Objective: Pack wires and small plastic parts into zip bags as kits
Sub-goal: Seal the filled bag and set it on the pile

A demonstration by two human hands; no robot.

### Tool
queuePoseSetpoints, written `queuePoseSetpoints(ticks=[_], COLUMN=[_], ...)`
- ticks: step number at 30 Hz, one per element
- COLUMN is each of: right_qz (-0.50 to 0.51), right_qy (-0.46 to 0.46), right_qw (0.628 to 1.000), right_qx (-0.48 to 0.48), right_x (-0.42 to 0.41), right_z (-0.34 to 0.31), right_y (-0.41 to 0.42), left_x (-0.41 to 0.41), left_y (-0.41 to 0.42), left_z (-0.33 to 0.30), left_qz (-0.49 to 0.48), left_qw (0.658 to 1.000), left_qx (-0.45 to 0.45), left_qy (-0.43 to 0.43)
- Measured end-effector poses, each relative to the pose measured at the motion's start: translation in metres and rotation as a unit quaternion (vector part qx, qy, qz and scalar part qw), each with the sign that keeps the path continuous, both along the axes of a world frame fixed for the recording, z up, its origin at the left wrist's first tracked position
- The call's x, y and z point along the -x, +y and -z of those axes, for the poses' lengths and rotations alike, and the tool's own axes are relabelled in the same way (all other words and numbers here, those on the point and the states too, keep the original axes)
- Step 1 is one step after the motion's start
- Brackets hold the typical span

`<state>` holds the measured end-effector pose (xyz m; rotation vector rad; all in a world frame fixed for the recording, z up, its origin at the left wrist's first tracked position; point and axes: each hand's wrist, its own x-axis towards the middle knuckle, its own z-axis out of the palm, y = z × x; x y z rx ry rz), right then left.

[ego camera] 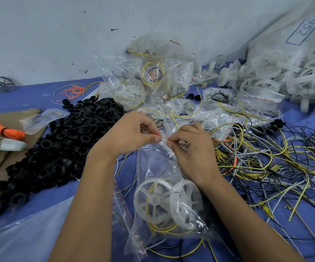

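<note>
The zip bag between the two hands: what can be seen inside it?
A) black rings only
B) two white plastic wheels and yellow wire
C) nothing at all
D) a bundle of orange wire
B: the clear zip bag holds two white spoked wheels with yellow wire coiled beside them, while the left hand and the right hand pinch its top edge.

Two bare forearms come in from the bottom edge, no sleeves showing anywhere up to where the shot cuts off. Left hand (129, 132) and right hand (191, 148) are both bare too: no gloves, no rings, no watch or wristband on either wrist. Nails look short and plain, nothing painted.
</note>
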<state>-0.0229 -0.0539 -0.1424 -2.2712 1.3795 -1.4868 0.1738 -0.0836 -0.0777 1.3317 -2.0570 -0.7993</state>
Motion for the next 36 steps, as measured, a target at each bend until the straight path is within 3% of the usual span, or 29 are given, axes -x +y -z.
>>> queuePoseSetpoints(ticks=[36], right_qz=[-0.036], right_qy=[-0.065], right_qw=[0.997], right_qx=[-0.036], right_x=[-0.001], right_z=[-0.005], right_y=[0.003], left_x=[-0.005], left_y=[0.003], left_z=[-0.001], left_qz=[0.016], left_qw=[0.997], left_qx=[-0.011], left_qy=[0.078])
